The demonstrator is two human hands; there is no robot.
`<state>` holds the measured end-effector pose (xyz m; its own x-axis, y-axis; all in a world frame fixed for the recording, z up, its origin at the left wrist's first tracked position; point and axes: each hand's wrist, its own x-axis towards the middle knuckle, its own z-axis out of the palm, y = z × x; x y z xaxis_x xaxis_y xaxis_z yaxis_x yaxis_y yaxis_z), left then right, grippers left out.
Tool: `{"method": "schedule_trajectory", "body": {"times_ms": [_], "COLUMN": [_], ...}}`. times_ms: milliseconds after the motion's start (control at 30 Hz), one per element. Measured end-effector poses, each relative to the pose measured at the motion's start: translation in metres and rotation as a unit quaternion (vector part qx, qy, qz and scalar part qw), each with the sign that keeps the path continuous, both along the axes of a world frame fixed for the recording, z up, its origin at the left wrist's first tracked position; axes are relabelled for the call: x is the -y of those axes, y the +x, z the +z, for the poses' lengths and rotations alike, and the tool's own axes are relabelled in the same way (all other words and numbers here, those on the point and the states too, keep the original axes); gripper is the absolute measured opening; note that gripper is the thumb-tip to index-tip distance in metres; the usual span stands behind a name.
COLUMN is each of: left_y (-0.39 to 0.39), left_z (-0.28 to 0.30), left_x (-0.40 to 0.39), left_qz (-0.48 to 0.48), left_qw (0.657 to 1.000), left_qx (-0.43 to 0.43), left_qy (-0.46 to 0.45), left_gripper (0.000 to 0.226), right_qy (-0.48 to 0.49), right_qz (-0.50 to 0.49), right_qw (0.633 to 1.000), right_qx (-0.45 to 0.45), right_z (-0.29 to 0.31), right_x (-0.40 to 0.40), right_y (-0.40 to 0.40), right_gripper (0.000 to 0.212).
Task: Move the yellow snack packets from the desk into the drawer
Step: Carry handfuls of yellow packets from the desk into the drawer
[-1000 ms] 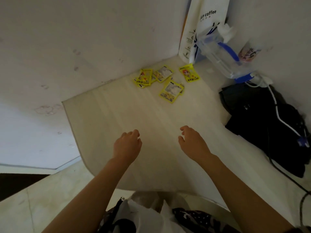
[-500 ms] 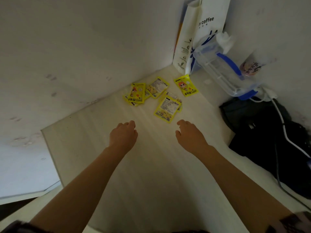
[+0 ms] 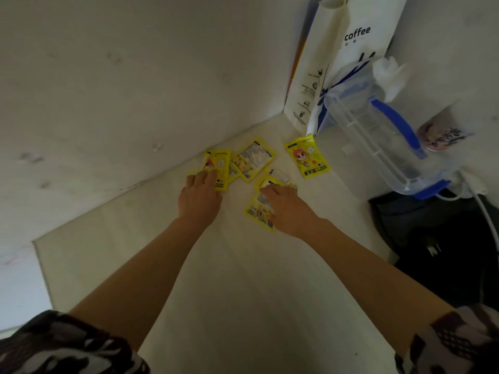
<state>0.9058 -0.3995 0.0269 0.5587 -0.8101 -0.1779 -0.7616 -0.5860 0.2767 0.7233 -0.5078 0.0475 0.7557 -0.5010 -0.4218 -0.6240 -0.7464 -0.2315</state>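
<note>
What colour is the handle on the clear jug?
Blue handle on the clear jug, head view.

A lived-in home desk corner: coffee-shop paper bag point(image 3: 348, 63), clear plastic jug point(image 3: 378, 141), black bag point(image 3: 445, 247), charging cable point(image 3: 483, 209).

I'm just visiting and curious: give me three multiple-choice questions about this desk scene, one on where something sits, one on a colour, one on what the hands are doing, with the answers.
1. Where does the white coffee bag stand?
A. in the far corner against the wall
B. at the desk's near edge
C. on the floor

2. What colour is the handle of the clear plastic jug?
A. red
B. blue
C. green

3. What are the two hands doing?
A. hanging off the desk
B. both lifting the jug
C. each resting on yellow snack packets

Answers:
1 A: it leans where the walls meet.
2 B: the curved handle is blue.
3 C: the left hand lies on the left packet pile, the right hand on the near packet; the desk shows no lifted packet.
</note>
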Motion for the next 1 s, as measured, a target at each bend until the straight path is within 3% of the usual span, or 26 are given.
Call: {"method": "schedule_trajectory", "body": {"times_ms": [133, 367, 567, 733, 1000], "left_y": [0.01, 0.01, -0.002, -0.008, -0.006], "left_z": [-0.013, -0.027, -0.025, -0.013, 0.007], "left_x": [0.022, 0.029, 0.017, 0.009, -0.008], "left_qz": [-0.008, 0.012, 0.014, 0.086, 0.163], "left_qw": [1.0, 0.999, 0.998, 0.987, 0.956], "left_qx": [0.009, 0.009, -0.03, -0.103, -0.228], "left_qy": [0.013, -0.03, -0.061, -0.083, -0.081], "left_gripper": [0.059, 0.046, 0.042, 0.071, 0.093], "right_qy": [-0.04, -0.053, -0.153, -0.14, -0.086], "right_qz": [0.094, 0.069, 0.062, 0.048, 0.031], "right_qw": [0.994, 0.996, 0.985, 0.989, 0.996], "right_qx": [-0.034, 0.001, 0.045, 0.0, -0.005], "right_z": [-0.031, -0.031, -0.035, -0.024, -0.011], "right_x": [0.018, 0.017, 0.007, 0.009, 0.011], "right_y": [0.006, 0.006, 0.001, -0.005, -0.015], "right_gripper": [0.073, 0.066, 0.054, 0.05, 0.053]}}
